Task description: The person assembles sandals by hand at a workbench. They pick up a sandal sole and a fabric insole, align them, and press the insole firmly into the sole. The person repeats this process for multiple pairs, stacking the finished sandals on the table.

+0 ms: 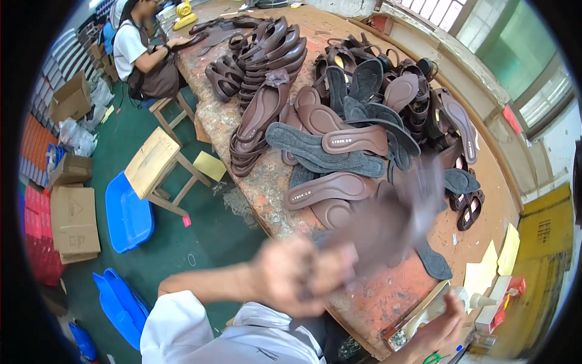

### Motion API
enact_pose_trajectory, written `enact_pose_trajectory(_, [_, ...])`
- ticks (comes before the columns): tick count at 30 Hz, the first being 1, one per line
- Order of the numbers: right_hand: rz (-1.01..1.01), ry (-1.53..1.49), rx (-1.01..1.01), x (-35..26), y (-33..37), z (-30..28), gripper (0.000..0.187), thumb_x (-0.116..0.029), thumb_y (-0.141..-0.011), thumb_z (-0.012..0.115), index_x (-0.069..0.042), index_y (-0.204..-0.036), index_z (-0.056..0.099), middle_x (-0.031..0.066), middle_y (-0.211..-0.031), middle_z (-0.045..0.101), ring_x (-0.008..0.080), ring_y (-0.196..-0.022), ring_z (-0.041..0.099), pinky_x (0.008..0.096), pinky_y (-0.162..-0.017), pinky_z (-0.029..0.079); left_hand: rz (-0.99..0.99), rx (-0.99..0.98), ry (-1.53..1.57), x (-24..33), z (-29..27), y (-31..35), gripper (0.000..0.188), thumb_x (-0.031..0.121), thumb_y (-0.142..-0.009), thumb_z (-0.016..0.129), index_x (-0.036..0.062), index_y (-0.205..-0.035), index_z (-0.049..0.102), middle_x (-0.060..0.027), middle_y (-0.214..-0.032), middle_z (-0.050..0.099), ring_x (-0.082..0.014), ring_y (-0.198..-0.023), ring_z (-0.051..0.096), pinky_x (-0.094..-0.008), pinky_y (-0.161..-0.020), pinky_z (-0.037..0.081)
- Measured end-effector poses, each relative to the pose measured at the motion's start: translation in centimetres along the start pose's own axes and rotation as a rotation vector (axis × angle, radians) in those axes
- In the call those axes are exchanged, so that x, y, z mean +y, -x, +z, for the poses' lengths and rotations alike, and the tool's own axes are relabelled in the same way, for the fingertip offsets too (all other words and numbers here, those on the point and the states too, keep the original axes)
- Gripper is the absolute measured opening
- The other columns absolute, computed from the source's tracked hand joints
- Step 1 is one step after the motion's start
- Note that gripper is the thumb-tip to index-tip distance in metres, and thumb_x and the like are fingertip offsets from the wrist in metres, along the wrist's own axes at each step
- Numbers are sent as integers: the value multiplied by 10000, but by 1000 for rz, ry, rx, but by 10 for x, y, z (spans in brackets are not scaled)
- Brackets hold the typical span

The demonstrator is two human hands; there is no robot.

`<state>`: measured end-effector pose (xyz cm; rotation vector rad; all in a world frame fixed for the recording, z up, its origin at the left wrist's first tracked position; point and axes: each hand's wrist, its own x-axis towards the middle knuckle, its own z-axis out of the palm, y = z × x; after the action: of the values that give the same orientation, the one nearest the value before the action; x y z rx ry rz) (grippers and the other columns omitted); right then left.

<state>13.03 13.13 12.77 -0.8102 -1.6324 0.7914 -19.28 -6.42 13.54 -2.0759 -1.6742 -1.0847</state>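
- Because the left hand (291, 276) has its fingers curled in around the near end of a brown shoe piece (388, 227), the rest sticks out over the table (376, 297); probably gripped there to leave the far end free. Both blurred: exact finger contact, and whether it's upper or whole sandal, can't tell.
- Right hand (441, 330): fingers loosely spread, nothing visibly pinched, just beside a white bottle (427, 312) in a shallow box; touching or not, can't tell. Box at table edge, likely for easy reach.
- Brown insoles (354, 141) and grey felt-like insoles (303, 142) overlap loosely beyond the held piece; some grey ones maybe just flipped brown ones. Heap looks dumped for picking.
- Brown sandals (273, 67) nested in leaning stacks farther off, presumably saving room.
- Yellow papers (482, 273) by the right edge, out of the pile; reason unclear.
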Motion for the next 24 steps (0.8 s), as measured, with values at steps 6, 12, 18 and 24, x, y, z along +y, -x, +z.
enact_pose_trajectory(6, [-3,161,-20,111,-114,92,192,-169,-1051,725,-6,-1139,773,113,-1056,799,190,-980,752,332,-866,588,-500,537,-167,-241,-51,-50,409,271,-950,838,-14,-1235,767,-144,-1022,835,-187,-887,770,-374,-778,585])
enact_pose_trajectory(12, [-255,749,-560,214,-167,146,587,-13,-836,617,-57,-1421,651,200,-1539,577,394,-1446,508,486,-1181,450,-539,127,-546,-297,-7,59,218,210,-906,806,3,-927,742,-178,-1026,758,-406,-866,673,-533,-840,484])
enact_pose_trajectory(18, [-322,760,-544,212,-186,136,317,-63,-922,583,-59,-1168,783,152,-1105,796,354,-1127,727,508,-1036,496,-478,-18,-561,-243,0,73,291,145,-983,701,-11,-1226,736,-169,-1464,666,-408,-1277,605,-567,-1149,396])
enact_pose_trajectory(24, [-162,84,330,97,-160,117,259,-108,-1099,509,35,-1244,669,207,-1052,734,352,-936,710,400,-835,538,-740,395,-618,-178,-20,23,414,-22,-873,627,-53,-1285,655,-303,-1387,616,-478,-1363,540,-548,-1198,395])
